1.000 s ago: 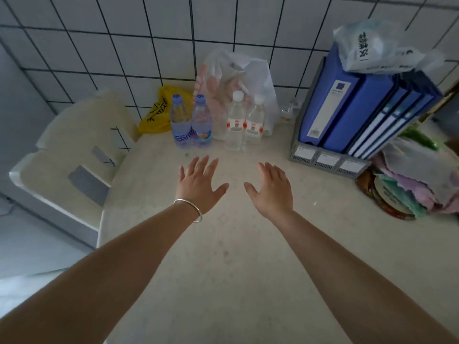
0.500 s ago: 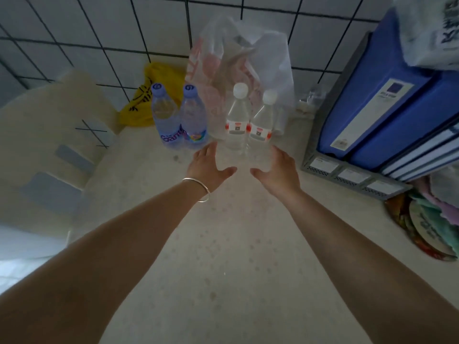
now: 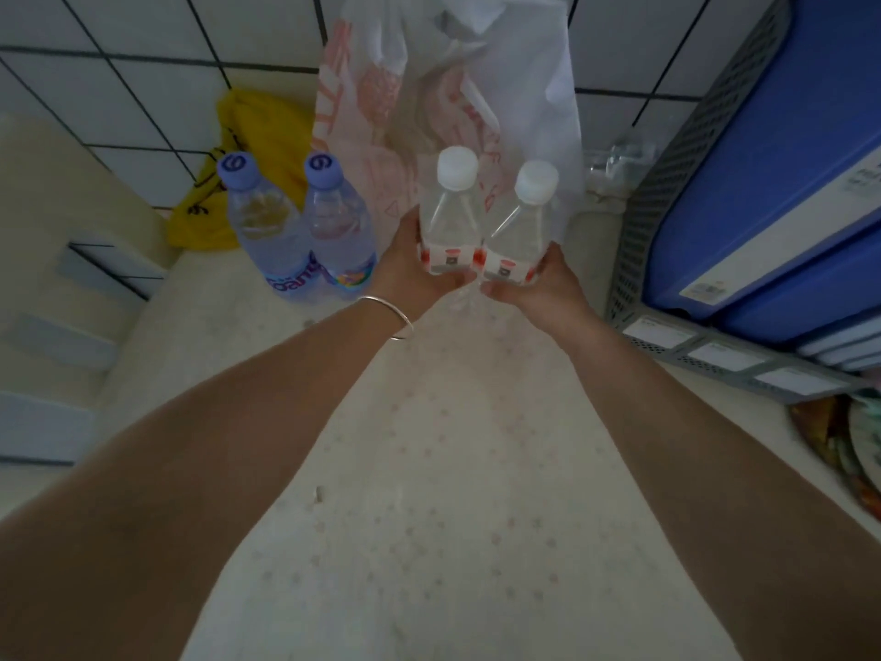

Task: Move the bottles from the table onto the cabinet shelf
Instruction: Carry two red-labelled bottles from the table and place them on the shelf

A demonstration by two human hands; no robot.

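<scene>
Reaching across the pale speckled bench (image 3: 453,469), a person now has both hands on the first pair of bottles, where half a second ago the open palms were only nearing them. Along the bench's right side stands a gray file rack (image 3: 667,193) of blue binders (image 3: 772,150), and at the back a white plastic bag (image 3: 457,88) leans on the tiled wall, with a yellow bag (image 3: 248,150) slumped to its left. Four bottles stand upright in a row before those bags. Two blue-capped bottles (image 3: 305,236), touching one another, wait untouched just left of the hands. Two white-capped bottles sit side by side: the left hand (image 3: 410,269) wraps the left white-capped bottle (image 3: 450,221) at its red-and-white label, and the right hand (image 3: 543,288) closes around the right white-capped bottle (image 3: 519,236) the same way. A thin silver bracelet (image 3: 388,314) circles the left wrist. Whether the bottles have left the bench yet cannot be told; their bases are hidden behind the fingers. With both grips apparently set, the carry looks ready to begin, though no cabinet shelf appears in view, and all four bottles remain at the bench.
</scene>
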